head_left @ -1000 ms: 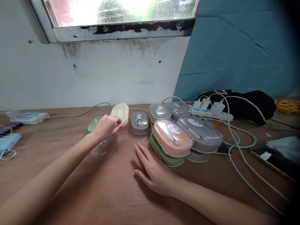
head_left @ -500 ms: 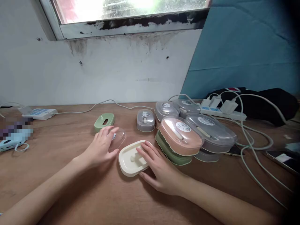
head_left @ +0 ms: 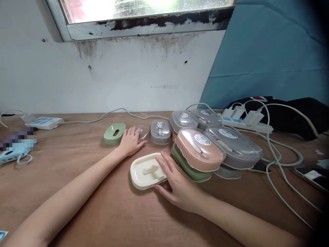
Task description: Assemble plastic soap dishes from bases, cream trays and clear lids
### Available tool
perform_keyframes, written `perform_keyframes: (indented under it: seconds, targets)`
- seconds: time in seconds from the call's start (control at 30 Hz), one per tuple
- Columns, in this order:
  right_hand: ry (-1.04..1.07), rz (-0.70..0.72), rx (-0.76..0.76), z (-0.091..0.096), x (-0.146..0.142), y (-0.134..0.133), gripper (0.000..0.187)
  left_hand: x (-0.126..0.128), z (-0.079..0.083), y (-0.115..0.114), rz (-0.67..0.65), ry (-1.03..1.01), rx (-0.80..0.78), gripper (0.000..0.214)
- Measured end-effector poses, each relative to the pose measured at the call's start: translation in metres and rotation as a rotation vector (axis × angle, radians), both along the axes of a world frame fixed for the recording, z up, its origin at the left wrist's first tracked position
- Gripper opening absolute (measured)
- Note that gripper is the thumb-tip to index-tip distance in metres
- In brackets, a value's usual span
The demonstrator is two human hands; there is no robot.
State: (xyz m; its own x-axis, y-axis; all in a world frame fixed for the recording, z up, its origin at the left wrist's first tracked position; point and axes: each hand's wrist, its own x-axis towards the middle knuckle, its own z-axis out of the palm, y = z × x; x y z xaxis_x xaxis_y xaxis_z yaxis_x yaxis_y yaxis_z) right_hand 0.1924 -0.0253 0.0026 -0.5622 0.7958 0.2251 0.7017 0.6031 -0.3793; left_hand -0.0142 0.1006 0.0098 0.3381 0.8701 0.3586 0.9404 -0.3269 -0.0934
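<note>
My left hand (head_left: pixel 130 142) lies with fingers spread on a clear plastic lid (head_left: pixel 142 132), between a small green box base (head_left: pixel 114 133) and a small grey lidded box (head_left: pixel 160 131). A cream box base (head_left: pixel 147 171) lies on the wooden table (head_left: pixel 108 209) in front of me. My right hand (head_left: pixel 177 183) rests on the cream base's right edge with its fingers stretched out over it. To the right stands a pink-lidded box (head_left: pixel 199 149) stacked on a green box (head_left: pixel 189 169).
Several grey clear-lidded boxes (head_left: pixel 232 145) crowd the right middle. A white power strip (head_left: pixel 245 121) with chargers and looping white cables (head_left: pixel 277 154) lies behind them, near a black cloth (head_left: pixel 295 115). Another power strip (head_left: pixel 42 121) sits at the far left. A phone (head_left: pixel 312 176) lies at the right edge.
My left hand set the cream base down in front of me, then slid the clear lid away toward the small grey box. My right hand moved onto the cream base and stays there.
</note>
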Motion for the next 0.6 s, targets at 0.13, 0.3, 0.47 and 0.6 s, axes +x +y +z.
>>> perform_keyframes:
  seconds: [0.13,0.3,0.47,0.6]
  targets:
    - [-0.007,-0.02,0.012,-0.002,-0.001,0.001,0.069,-0.026,-0.003,-0.008,0.11,-0.044,0.077,0.062]
    - [0.015,-0.033,0.065,-0.008,-0.002,0.005,0.059,-0.062,-0.008,-0.017,0.411,-0.174,-0.041,0.061]
    - [0.066,-0.04,0.098,-0.01,-0.001,0.009,0.054,-0.076,-0.008,-0.015,0.481,-0.281,-0.104,0.066]
    - [0.093,-0.089,0.135,-0.008,-0.005,0.011,0.056,-0.079,-0.004,-0.014,0.482,-0.374,-0.117,0.073]
